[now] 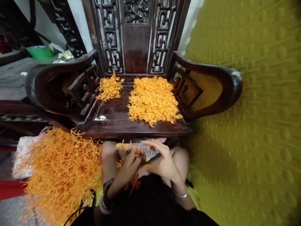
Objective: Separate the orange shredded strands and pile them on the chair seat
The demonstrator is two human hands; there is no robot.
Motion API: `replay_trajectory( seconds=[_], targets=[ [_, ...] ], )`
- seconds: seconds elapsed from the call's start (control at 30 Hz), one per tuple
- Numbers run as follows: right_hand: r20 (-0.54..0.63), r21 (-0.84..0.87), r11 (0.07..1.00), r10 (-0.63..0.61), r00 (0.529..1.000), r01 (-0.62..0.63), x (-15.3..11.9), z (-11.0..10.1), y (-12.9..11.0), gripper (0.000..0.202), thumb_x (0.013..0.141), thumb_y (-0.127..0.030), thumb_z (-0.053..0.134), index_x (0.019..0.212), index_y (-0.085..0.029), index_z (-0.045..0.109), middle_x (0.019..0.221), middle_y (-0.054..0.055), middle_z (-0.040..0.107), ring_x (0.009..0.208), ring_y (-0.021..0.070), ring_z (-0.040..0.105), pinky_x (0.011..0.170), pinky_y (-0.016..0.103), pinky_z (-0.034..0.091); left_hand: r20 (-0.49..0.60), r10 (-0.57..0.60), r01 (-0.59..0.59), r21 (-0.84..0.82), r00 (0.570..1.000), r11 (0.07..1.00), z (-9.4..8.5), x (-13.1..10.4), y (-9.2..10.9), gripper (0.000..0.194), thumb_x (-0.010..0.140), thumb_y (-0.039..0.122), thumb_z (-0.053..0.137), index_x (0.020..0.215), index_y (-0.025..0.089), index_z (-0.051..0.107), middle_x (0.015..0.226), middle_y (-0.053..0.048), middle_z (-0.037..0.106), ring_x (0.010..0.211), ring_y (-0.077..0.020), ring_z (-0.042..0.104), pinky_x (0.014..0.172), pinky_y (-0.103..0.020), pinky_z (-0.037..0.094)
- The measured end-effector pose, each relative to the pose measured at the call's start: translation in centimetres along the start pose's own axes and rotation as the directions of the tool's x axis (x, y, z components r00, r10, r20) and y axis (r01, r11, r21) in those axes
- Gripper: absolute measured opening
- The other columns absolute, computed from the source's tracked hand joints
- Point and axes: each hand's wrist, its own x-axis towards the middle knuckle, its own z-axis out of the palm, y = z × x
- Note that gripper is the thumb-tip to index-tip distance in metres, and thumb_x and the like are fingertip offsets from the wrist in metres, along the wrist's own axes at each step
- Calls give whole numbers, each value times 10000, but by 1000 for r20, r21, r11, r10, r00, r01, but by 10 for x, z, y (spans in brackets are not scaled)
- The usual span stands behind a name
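My left hand [133, 163] is closed around a small orange branching sprig [124, 146] with curly tips, held above my lap. To its right my right hand [162, 160] is open, thumb and fingers apart, with nothing visible between them. More orange strands [134, 182] hang or lie below my left hand, partly hidden by it. On the chair seat in front of me is a large flat pile of yellow-orange curly sprigs [152, 100]. A smaller heap of the same sprigs [109, 87] lies at the seat's back left.
A big tangled mound of orange strands [63, 172] rises at my left, beside a white patterned cloth or bag [23, 158]. The dark wooden chair [138, 128] has curved arms and a carved back. A yellow dimpled wall covering [246, 131] stands close on the right. A green container [39, 52] is far left.
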Motion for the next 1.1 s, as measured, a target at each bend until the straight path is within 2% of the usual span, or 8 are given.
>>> replay_trajectory(
  seconds=[0.13,0.37,0.53,0.67,0.77,0.87,0.97,1.1],
  targets=[
    [-18,-83,984,155,988,-156,5,13,3,485,792,-445,733,1193,-199,616,752,-7,556,696,148,491,687,279,377,44,115,-122,229,992,966,0,-3,-1,170,915,283,416,979,186,540,972,-74,647,958,-226,589,882,-360,467],
    [162,150,937,291,943,-315,20,9,15,357,815,-433,673,1052,-167,660,677,-35,480,600,99,402,580,234,335,201,79,-165,460,976,872,-1,-9,14,379,1010,415,291,1013,165,575,844,-62,682,769,-216,622,749,-325,430],
    [96,-70,954,299,949,-293,22,1,12,543,738,-476,753,1161,-156,634,791,9,587,653,119,480,620,251,391,322,76,-276,640,944,717,-5,-6,10,383,1011,372,280,912,161,583,881,-102,692,800,-244,636,687,-314,393],
    [337,47,945,291,896,-325,24,0,20,553,776,-595,673,1113,-156,666,856,46,651,693,143,541,636,265,415,366,104,-331,640,925,693,-9,-6,6,395,1013,392,281,904,163,584,930,-114,676,825,-247,612,694,-319,384],
    [526,324,811,274,805,-488,24,4,29,696,852,-758,398,1129,-174,655,968,81,666,757,159,568,617,260,409,402,165,-359,474,901,804,-14,-9,4,404,1013,420,302,810,179,556,812,-62,638,766,-205,569,695,-301,375],
    [601,574,573,189,777,-584,18,17,33,769,855,-802,282,1114,-170,635,885,74,645,681,138,534,535,231,345,500,186,-200,-24,846,979,-15,-11,-1,455,996,502,327,716,184,493,586,3,527,557,-138,480,564,-252,357],
    [539,718,402,197,819,-569,14,34,26,690,856,-775,364,1039,-163,626,705,18,559,574,107,453,519,216,328,563,224,54,-434,795,899,-10,-11,-6,500,936,612,405,686,184,466,458,53,423,374,-83,304,399,-229,235],
    [291,824,348,414,862,-446,18,57,11,584,854,-732,451,887,-169,602,547,-58,369,461,73,293,453,195,261,500,274,103,-603,822,791,1,-5,-8,566,905,686,376,610,203,381,375,82,318,300,-60,193,345,-214,146]
  ],
)
